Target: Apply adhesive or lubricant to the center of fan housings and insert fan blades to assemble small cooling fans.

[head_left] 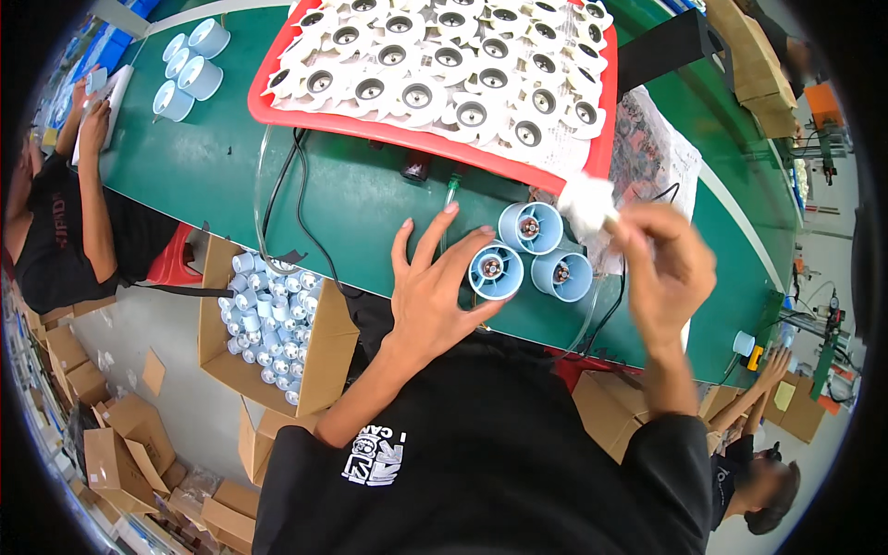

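Three light-blue round housings stand together on the green table, each with ribs and a small motor in its middle. My left hand point(433, 301) grips the left blue housing point(495, 271) between thumb and fingers. Beside it are a far blue housing point(530, 228) and a right blue housing point(562, 276), with neither hand on them. My right hand point(672, 264) pinches a white fan blade point(589, 205), blurred by motion, near the corner of the red tray point(398, 132). Rows of white fan blades point(449, 57) with dark-ringed hubs fill that tray.
A cardboard box point(324, 351) of blue housings stands below the table edge at left. More blue housings point(198, 78) sit at the far left of the table point(222, 153). Black cables point(303, 199) and a green-tipped tool point(451, 190) lie before the tray. Co-workers sit left and right.
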Action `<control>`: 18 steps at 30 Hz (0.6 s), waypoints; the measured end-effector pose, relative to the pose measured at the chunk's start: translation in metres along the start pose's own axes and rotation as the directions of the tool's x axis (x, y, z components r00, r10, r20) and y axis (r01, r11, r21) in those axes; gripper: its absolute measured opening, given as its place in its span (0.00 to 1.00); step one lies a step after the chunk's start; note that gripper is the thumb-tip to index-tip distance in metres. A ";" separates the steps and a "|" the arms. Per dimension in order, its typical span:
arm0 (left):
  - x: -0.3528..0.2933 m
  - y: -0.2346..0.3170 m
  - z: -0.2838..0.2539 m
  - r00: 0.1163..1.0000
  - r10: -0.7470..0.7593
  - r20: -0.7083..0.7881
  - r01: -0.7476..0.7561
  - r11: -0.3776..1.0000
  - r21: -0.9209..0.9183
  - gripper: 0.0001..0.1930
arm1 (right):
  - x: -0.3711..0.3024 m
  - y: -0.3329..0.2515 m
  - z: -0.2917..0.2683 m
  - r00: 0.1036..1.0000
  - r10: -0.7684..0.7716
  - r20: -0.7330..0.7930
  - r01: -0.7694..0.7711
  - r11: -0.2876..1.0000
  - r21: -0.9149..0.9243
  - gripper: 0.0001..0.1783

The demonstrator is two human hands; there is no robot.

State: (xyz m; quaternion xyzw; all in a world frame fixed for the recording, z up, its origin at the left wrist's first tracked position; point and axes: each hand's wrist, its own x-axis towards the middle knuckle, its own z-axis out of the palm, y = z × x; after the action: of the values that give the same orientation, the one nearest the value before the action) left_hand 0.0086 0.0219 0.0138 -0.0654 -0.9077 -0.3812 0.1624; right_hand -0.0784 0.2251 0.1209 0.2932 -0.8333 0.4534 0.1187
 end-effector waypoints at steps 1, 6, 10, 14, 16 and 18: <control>-0.001 0.000 -0.001 1.000 -0.027 -0.001 0.027 0.999 -0.023 0.31 | -0.016 -0.018 0.013 0.920 0.393 0.013 -0.372 0.860 0.350 0.05; 0.002 0.019 -0.017 0.999 0.020 0.025 -0.019 0.999 -0.044 0.34 | -0.062 -0.021 0.048 0.726 0.653 0.218 -0.636 0.515 0.575 0.06; -0.003 0.025 -0.025 1.000 -0.006 0.020 0.007 0.999 -0.050 0.35 | -0.059 -0.026 0.054 0.818 0.554 0.152 -0.572 0.761 0.305 0.05; -0.002 0.036 -0.033 0.999 -0.018 0.039 0.019 0.999 -0.038 0.33 | -0.045 -0.037 0.046 0.897 0.415 0.154 -0.433 0.894 0.115 0.05; -0.001 0.039 -0.033 0.999 -0.020 0.028 0.021 0.998 -0.052 0.33 | -0.040 -0.036 0.045 0.891 0.399 0.218 -0.444 0.867 0.226 0.06; -0.001 0.041 -0.033 1.000 -0.022 0.017 0.023 0.998 -0.064 0.34 | -0.046 -0.022 0.048 0.851 0.443 0.281 -0.522 0.770 0.367 0.06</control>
State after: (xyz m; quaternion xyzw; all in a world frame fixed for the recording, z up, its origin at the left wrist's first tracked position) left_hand 0.0273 0.0268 0.0627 -0.0632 -0.8970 -0.4115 0.1487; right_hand -0.0253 0.1935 0.0881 0.1267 -0.7666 0.6127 -0.1449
